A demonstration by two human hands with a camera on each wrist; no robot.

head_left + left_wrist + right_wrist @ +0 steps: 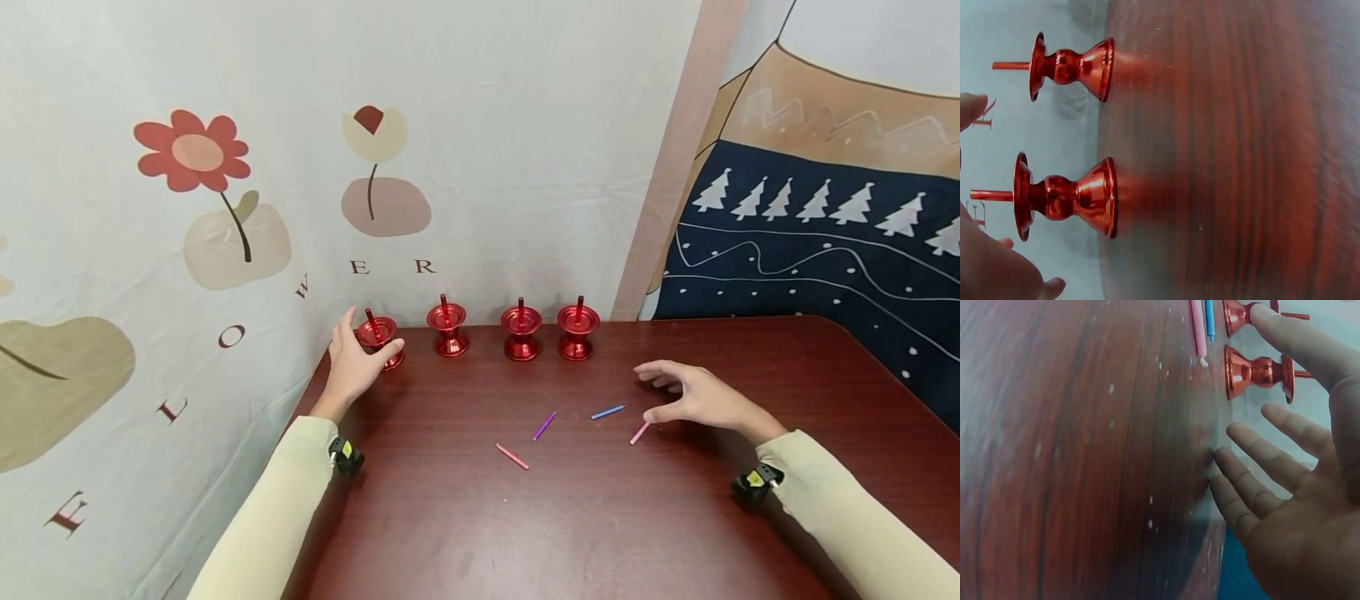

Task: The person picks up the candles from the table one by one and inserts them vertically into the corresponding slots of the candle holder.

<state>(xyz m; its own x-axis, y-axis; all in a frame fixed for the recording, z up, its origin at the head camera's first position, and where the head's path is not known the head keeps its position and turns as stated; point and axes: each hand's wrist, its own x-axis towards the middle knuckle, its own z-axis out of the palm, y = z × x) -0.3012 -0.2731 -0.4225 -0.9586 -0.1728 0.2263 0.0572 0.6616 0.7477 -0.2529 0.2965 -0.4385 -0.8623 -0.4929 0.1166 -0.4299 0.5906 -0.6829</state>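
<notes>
My left hand [352, 367] reaches around the leftmost red metal candle holder [377, 331], fingers behind it and thumb in front, spread apart. In the left wrist view that holder [1063, 195] stands on its flared base with a thin rod rising from its dish. My right hand [693, 396] hovers over the right part of the table with fingers loosely bent and nothing held. Its thumb overlaps the end of a thin pink candle [640, 432] in the head view. The right wrist view shows the pink candle [1198, 331] lying away from the fingers.
More red candle holders [521, 329] stand in a row along the back edge of the brown table [480, 533]. Nearby lie a blue candle [607, 412], a purple candle [544, 426] and a coral candle [512, 456]. A printed cloth [525, 150] hangs close behind and left.
</notes>
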